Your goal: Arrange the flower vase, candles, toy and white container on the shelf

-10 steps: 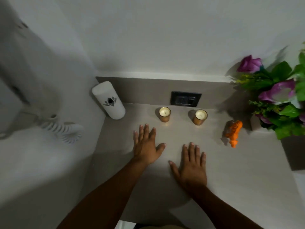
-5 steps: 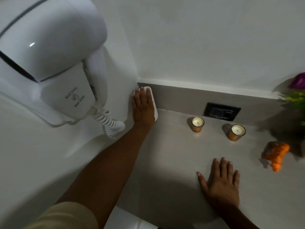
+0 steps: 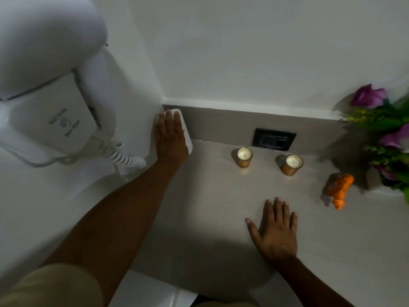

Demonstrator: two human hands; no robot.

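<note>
The white container point(image 3: 185, 131) stands in the shelf's back left corner, and my left hand point(image 3: 169, 138) is wrapped over its front. Two candles in amber glasses point(image 3: 244, 157) point(image 3: 292, 165) sit side by side near the back wall. An orange toy point(image 3: 338, 189) lies to their right, beside the flower vase point(image 3: 385, 138) with purple blooms at the right edge. My right hand point(image 3: 276, 231) rests flat, fingers spread, on the beige shelf point(image 3: 210, 207) in front of the candles.
A white wall-mounted hair dryer point(image 3: 51, 85) with a coiled cord point(image 3: 124, 160) hangs on the left wall, close to my left arm. A dark power socket point(image 3: 274, 139) sits in the back panel behind the candles. The shelf's front edge runs just below my right wrist.
My left hand went from flat on the shelf to the white container in the corner and now grips it. The view swung left, then a little back right. My right hand stays flat.
</note>
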